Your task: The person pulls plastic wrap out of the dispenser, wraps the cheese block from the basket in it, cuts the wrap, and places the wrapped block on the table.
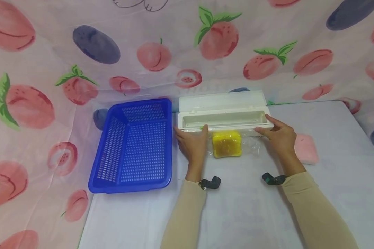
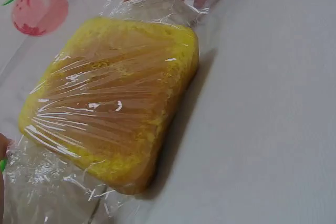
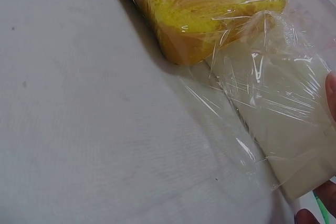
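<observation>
A long white cling film box (image 1: 225,128) stands near the table's back edge, its translucent lid (image 1: 222,101) raised. My left hand (image 1: 193,143) holds the box's left end, thumb by a small green piece at the front edge. At the other end, my right hand (image 1: 280,136) grips the right corner between thumb and fingers. Clear film (image 3: 262,93) hangs along the box front. Under the film lies a yellow and brown toast-shaped piece (image 1: 226,144), close to the box; in the left wrist view, creased film covers the toast-shaped piece (image 2: 115,98).
A blue perforated basket (image 1: 143,152) sits left of the box. Beyond my right hand lies a pink bread-shaped piece (image 1: 306,148), partly hidden by that hand. Fruit-printed cloth (image 1: 162,20) hangs behind and left of the white table (image 1: 243,214).
</observation>
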Demonstrator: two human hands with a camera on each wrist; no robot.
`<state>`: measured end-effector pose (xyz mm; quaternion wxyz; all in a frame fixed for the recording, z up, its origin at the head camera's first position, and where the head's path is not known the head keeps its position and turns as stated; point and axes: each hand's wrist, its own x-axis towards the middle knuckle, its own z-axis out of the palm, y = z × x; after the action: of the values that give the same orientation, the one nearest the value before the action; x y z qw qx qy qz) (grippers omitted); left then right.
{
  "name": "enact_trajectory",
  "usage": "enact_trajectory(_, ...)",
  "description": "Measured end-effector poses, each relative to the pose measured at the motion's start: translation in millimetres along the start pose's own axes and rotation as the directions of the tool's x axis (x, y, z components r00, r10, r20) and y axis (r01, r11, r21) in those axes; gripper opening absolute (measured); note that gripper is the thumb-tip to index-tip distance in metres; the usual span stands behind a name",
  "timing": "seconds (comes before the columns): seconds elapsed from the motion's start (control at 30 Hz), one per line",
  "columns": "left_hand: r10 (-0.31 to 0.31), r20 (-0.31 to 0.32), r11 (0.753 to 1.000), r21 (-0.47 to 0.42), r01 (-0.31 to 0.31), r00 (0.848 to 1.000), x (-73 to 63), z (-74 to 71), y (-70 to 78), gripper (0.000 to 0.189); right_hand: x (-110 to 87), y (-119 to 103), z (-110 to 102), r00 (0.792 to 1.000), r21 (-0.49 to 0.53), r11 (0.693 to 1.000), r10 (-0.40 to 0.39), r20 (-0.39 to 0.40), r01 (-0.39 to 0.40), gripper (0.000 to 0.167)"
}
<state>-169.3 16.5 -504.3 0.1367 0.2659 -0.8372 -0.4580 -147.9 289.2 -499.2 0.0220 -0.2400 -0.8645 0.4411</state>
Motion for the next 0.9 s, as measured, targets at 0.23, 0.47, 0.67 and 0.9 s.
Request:
enact_trajectory(0.23, 0.044, -0.015, 0.999, 0.032, -0.043, 0.999, 5.7, -8.7, -6.8, 0.100, 0.1, 1.8, 0.2, 1.000, 0.003, 1.000, -0.001, -0.003, 0.001, 0.089)
enact_trajectory(0.47, 0.083, -0.053, 0.995, 0.051, -0.080, 0.995, 12.2, -13.5, -15.2, 0.067, -1.0, 1.2, 0.9, 1.000, 0.005, 1.000, -0.019, -0.004, 0.019, 0.088)
enact_trajectory(0.67, 0.085, -0.075, 0.996, 0.011, -0.084, 0.994, 17.6, -17.0, -20.0, 0.051, -1.8, -0.3, 1.7, 1.000, -0.001, 1.000, -0.029, -0.002, 0.029, 0.089)
enact_trajectory(0.9, 0.077, -0.053, 0.995, -0.054, -0.080, 0.996, 20.3, -17.7, -21.4, 0.047, -5.8, -3.6, 1.0, 1.000, 0.031, 1.000, 0.004, 0.026, -0.004, 0.088)
